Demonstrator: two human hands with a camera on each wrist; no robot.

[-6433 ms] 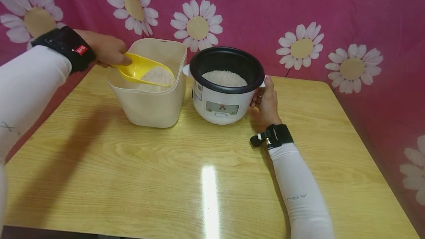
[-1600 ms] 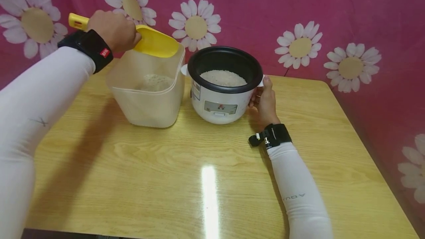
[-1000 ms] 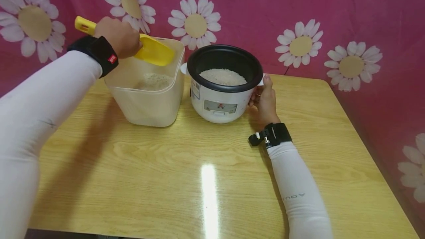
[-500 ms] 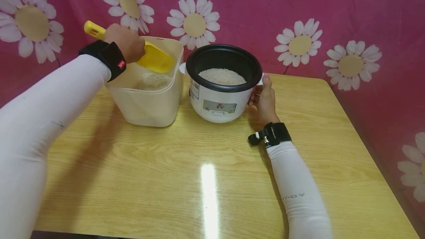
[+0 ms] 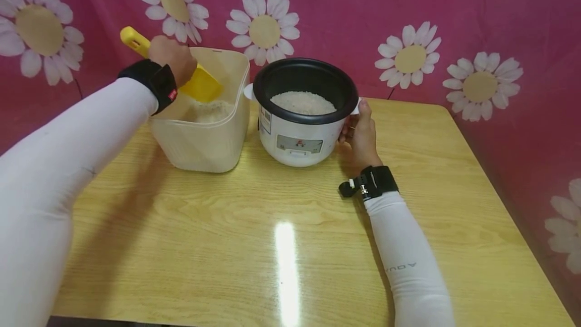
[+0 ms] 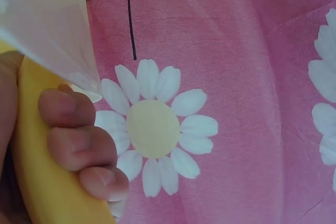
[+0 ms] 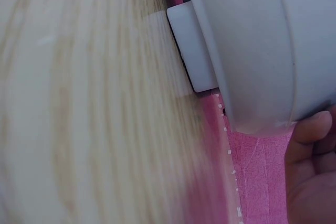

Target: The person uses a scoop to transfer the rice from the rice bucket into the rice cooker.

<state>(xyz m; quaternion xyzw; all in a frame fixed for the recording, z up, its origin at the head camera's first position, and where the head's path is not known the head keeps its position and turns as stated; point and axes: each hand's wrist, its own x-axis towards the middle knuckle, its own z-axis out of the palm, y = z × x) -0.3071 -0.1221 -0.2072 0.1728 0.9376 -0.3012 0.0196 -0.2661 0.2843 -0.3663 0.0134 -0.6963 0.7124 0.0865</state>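
My left hand (image 5: pixel 174 59) grips a yellow scoop (image 5: pixel 202 86) by its handle, with the blade tilted down inside a translucent white bin (image 5: pixel 199 145). The blade's tip is right at the rice (image 5: pixel 211 111) in that bin. In the left wrist view, curled fingers (image 6: pixel 81 140) wrap the yellow handle. Right of the bin stands a white rice cooker (image 5: pixel 313 130) with a black rim, lidless, with white rice (image 5: pixel 304 103) inside. My right hand (image 5: pixel 364 138) holds the cooker at its right side handle, thumb on top. Its fingers are partly hidden behind the cooker body.
Bin and cooker stand side by side toward the back of a wooden table (image 5: pixel 218 246). Close behind hangs a pink cloth (image 5: pixel 336 9) with white flowers. The cooker's left handle (image 5: pixel 248 91) sits close to the bin's wall.
Earlier the scoop lay level over the bin with rice in it. Since then it has tipped, and my left hand has moved right and lowered the blade into the bin. The right hand stays.
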